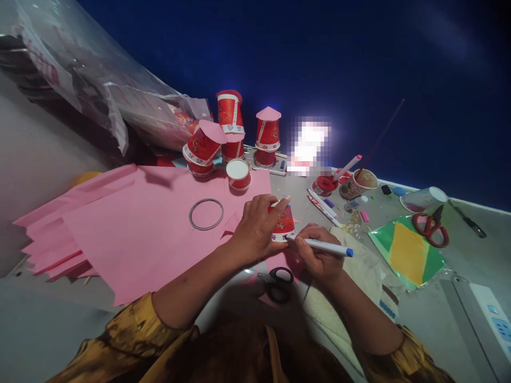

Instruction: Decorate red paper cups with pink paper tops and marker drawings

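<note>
My left hand (pixel 257 226) is closed round a red paper cup (pixel 284 221) with a white patterned band along its lower edge. A white marker with a blue end (pixel 327 247) is gripped in my right hand (pixel 319 252). Its tip meets the cup's white band. Below the cup lie black-handled scissors (pixel 279 284), their blades partly hidden. A large pink paper sheet (pixel 151 229) spreads to the left, and a grey ring (pixel 206 214) rests on it.
Several decorated red cups stand at the back, among them one with a pink cone top (pixel 268 127). Markers (pixel 321 207), a red paint pot (pixel 325 184) and a stained cup (pixel 358 183) sit to the right. Red-handled scissors (pixel 431 230) lie on a green packet (pixel 435 263). A power strip (pixel 493 314) is lower right.
</note>
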Demonstrator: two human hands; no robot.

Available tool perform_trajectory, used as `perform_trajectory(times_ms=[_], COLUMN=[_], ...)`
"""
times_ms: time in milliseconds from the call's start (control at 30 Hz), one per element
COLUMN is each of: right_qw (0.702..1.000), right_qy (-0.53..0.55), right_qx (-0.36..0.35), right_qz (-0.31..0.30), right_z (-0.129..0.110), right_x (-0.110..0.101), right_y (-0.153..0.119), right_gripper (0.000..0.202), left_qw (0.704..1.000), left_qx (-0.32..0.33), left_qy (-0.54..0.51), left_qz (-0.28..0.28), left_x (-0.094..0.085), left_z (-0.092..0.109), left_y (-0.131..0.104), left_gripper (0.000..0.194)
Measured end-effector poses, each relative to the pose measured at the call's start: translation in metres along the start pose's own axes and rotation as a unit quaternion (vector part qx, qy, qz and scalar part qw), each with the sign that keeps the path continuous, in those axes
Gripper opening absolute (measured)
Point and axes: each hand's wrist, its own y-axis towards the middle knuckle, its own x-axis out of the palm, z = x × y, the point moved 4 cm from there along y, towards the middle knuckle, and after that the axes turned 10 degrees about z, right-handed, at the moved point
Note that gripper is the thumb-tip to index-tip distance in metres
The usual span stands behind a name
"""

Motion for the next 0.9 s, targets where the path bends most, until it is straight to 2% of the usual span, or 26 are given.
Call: perform_trajectory(times_ms=[333,600,900], right_qw=[1.000,0.999,1.000], right_qy=[-0.014,0.007,0.015], right_qx=[-0.017,0.021,0.004], right_qz=[-0.004,0.029,0.019], right_z=[0.0019,0.0044,0.0037], right_x=[0.0021,-0.0028,-0.0003], right_y=[-0.0003,-0.0002,0.0024], right_gripper=[0.014,0.012,0.013], left_qw=[1.000,1.000,1.000], left_qx=[0.008,0.002,0.026], left_qy=[0.009,0.000,0.008], left_qz=[-0.002,-0.002,0.002], left_x=[0.0008,0.0013,-0.0001], left_z=[0.0007,-0.0020,-0.0009], left_y=[0.0000,-0.0008,-0.0003], left_gripper=[0.095,0.100,0.092])
